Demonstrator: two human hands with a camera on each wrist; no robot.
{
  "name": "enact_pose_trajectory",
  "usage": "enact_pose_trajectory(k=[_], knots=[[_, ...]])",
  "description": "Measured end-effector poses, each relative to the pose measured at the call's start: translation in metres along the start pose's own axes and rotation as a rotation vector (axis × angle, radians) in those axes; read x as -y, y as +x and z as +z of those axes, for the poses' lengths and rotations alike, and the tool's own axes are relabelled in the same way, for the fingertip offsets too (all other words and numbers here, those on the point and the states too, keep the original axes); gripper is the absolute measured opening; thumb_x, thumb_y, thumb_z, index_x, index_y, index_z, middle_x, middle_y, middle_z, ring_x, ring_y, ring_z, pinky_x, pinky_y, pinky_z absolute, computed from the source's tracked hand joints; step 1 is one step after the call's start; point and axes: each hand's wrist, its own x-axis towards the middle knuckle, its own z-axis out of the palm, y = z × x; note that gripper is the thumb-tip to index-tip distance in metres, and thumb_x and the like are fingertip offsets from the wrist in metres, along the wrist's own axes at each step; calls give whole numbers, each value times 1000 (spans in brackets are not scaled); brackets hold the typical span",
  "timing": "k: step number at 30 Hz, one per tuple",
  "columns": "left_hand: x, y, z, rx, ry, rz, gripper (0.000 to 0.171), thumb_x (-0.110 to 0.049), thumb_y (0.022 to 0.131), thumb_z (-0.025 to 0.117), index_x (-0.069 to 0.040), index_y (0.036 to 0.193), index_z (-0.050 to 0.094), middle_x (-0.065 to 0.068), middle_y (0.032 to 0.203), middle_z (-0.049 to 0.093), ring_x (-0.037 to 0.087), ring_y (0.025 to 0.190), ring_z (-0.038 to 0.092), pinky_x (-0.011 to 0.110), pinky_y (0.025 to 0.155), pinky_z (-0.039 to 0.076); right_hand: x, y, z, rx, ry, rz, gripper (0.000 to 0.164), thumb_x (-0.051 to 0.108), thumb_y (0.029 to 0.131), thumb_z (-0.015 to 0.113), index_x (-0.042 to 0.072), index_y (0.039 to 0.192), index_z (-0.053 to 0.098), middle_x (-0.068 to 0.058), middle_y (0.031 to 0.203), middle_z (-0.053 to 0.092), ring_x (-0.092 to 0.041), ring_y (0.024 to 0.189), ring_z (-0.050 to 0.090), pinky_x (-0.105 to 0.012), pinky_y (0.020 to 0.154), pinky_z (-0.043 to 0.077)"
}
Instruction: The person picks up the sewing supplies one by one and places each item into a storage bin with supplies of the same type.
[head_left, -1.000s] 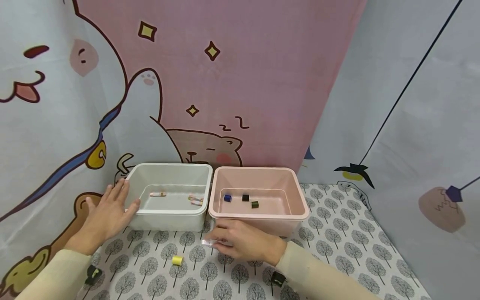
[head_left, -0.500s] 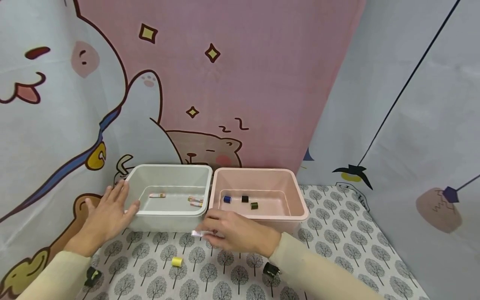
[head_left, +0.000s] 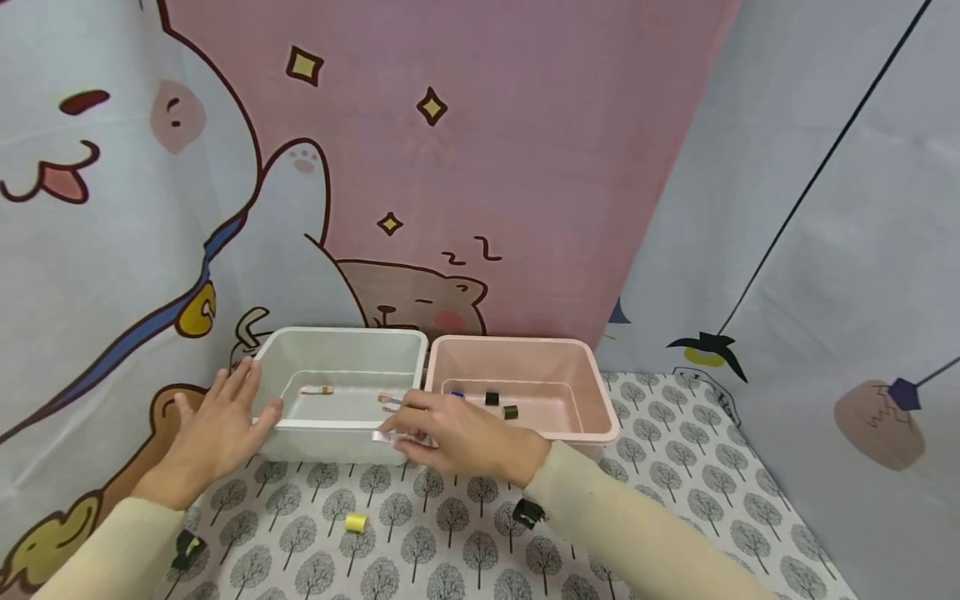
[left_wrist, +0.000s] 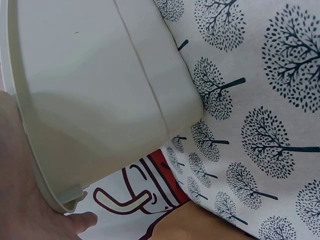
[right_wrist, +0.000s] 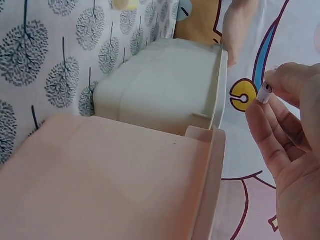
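My left hand (head_left: 213, 437) rests on the left end of the white bin (head_left: 315, 442), fingers straight and spread. In the left wrist view, part of the hand (left_wrist: 22, 200) lies at the bin's rim. My right hand (head_left: 450, 433) pinches a small whitish stick (head_left: 386, 437) between thumb and fingers, over the bin's front right edge. In the right wrist view that stick (right_wrist: 264, 93) shows a pale, rounded body with a dark spot at one end; its kind is unclear. Similar small sticks, one being this pinkish stick (head_left: 317, 390), lie inside the white bin.
Right of the white bin stands a pink bin (head_left: 577, 435) holding a black thread spool (head_left: 492, 398), a green spool (head_left: 511, 412) and a partly covered blue spool (head_left: 457, 393). A yellow spool (head_left: 356, 522) lies on the tree-patterned cloth (head_left: 416, 546). Printed curtains hang behind.
My right hand has moved left and away from me with the stick, from in front of the pink bin to the white bin's front edge. The left hand stays put.
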Motion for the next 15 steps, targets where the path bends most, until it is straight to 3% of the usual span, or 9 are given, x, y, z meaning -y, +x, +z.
enact_pose_trajectory(k=[6,8,15], knots=[[1,0,0,-13,1,0,95,-64,121,36,8,182,18,34,192,13,72,172,17,107,118,-3,0,10,-5,62,57,82,30,18,116,74,13,144,79,-5,140,77,2,98,77,2,85,55],[1,0,0,-15,-1,1,95,-63,121,37,8,182,18,35,191,14,72,172,18,107,119,-4,-2,14,-6,73,74,89,30,19,116,74,14,145,78,-3,137,76,3,97,75,1,86,55],[0,-1,-1,-6,-4,3,96,-64,121,36,8,182,18,35,191,13,72,172,17,107,119,-5,-12,34,-5,16,43,-28,28,8,109,79,5,137,81,-8,122,81,-10,98,81,-3,89,58]])
